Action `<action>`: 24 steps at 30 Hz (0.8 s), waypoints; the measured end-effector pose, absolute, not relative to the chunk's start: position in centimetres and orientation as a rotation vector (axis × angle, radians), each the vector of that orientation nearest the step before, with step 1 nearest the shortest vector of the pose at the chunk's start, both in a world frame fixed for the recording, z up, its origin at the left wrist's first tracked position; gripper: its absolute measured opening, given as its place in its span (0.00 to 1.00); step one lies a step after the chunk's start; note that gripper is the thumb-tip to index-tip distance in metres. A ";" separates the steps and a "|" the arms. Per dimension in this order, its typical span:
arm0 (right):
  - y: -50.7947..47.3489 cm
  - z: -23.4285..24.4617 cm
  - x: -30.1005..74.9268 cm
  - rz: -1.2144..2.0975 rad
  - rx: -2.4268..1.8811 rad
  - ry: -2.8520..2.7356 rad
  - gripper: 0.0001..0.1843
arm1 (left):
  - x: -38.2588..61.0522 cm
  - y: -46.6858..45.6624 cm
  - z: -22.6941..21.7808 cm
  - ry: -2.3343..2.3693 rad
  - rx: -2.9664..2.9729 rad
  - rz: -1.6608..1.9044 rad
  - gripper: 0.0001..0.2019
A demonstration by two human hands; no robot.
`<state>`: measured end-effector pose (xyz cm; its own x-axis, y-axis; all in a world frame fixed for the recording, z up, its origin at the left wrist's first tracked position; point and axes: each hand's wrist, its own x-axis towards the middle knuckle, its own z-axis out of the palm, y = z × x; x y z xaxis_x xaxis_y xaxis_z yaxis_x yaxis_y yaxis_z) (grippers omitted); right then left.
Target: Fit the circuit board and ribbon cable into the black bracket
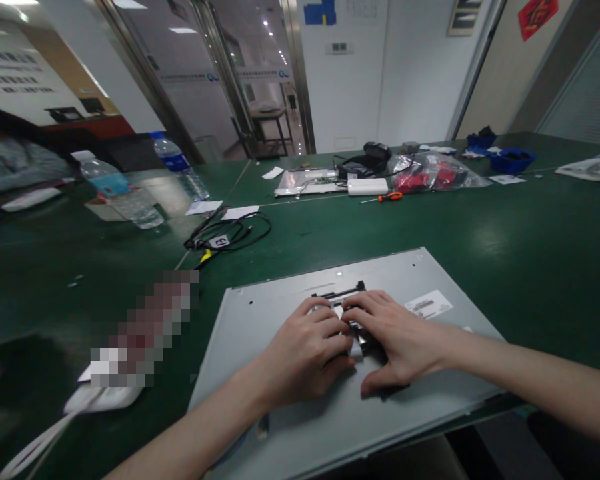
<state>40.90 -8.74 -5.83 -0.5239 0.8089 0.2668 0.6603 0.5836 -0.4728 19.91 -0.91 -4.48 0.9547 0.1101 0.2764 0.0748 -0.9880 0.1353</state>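
Note:
A flat grey metal panel [280, 313], like the back of a monitor, lies on the green table [505, 233] in front of me. My left hand [305, 353] and my right hand [400, 343] rest side by side on its middle. Their fingers are curled and pressed onto a small black and silver part [361, 340] fixed to the panel. Most of that part is hidden beneath the fingers. A black slot [337, 293] shows just beyond the fingertips, and a white barcode label [429, 304] sits to the right.
A coiled black cable [230, 235] lies beyond the panel. Two water bottles [123, 193] stand at the left. At the back are a circuit board [307, 181], a white box [368, 187], an orange screwdriver [383, 197], a plastic bag [433, 172] and blue trays [510, 160]. White cloth [100, 397] lies near left.

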 end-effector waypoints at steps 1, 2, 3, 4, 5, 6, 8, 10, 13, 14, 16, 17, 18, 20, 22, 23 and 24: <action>-8.7 -5.8 40.9 0.433 -1.175 -2.357 0.40 | 19.9 -0.9 -4.5 0.143 2.984 0.430 0.06; -8.7 -5.8 40.9 0.432 -1.175 -2.359 0.41 | 19.9 -0.9 -4.5 0.141 2.984 0.429 0.07; -8.7 -5.8 40.9 0.430 -1.174 -2.361 0.41 | 19.9 -0.8 -4.5 0.139 2.982 0.433 0.07; -8.6 -5.8 40.9 0.431 -1.173 -2.363 0.42 | 19.9 -0.8 -4.5 0.136 2.978 0.438 0.07; -8.6 -5.8 40.9 0.434 -1.171 -2.366 0.43 | 19.8 -0.7 -4.5 0.136 2.973 0.444 0.08; -8.6 -5.7 40.9 0.437 -1.168 -2.369 0.43 | 19.8 -0.7 -4.5 0.138 2.969 0.449 0.08; -8.6 -5.7 41.0 0.439 -1.171 -2.367 0.42 | 19.6 -0.5 -4.6 0.150 2.962 0.456 0.08; -8.6 -5.7 41.0 0.428 -1.186 -2.351 0.40 | 19.5 -0.4 -4.8 0.159 2.962 0.457 0.08; -8.6 -5.8 41.0 0.411 -1.209 -2.324 0.35 | 19.5 -0.3 -4.8 0.162 2.964 0.473 0.08; -8.6 -5.8 41.0 0.408 -1.210 -2.316 0.34 | 19.5 -0.3 -4.7 0.166 2.966 0.476 0.07; -8.6 -5.9 41.0 0.405 -1.201 -2.306 0.31 | 19.5 -0.3 -4.6 0.173 2.968 0.475 0.07; -8.6 -5.9 41.0 0.403 -1.190 -2.303 0.30 | 19.5 -0.3 -4.6 0.174 2.968 0.470 0.07; -8.6 -5.9 41.0 0.402 -1.177 -2.302 0.30 | 19.5 -0.4 -4.5 0.174 2.966 0.464 0.07; -8.6 -5.9 41.0 0.398 -1.156 -2.302 0.30 | 19.5 -0.4 -4.4 0.170 2.963 0.458 0.08; -8.6 -5.9 41.0 0.392 -1.148 -2.305 0.31 | 19.5 -0.4 -4.4 0.168 2.962 0.457 0.08; -8.6 -5.9 41.0 0.389 -1.149 -2.307 0.30 | 19.5 -0.4 -4.4 0.168 2.962 0.464 0.09; -8.6 -5.9 41.0 0.388 -1.152 -2.311 0.30 | 19.5 -0.4 -4.4 0.167 2.961 0.473 0.09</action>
<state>41.01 -8.62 -5.89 -0.5000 0.8023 0.3261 0.6520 0.5965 -0.4681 19.50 -0.36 -4.40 0.9444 0.1306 0.3017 0.0870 -0.9843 0.1537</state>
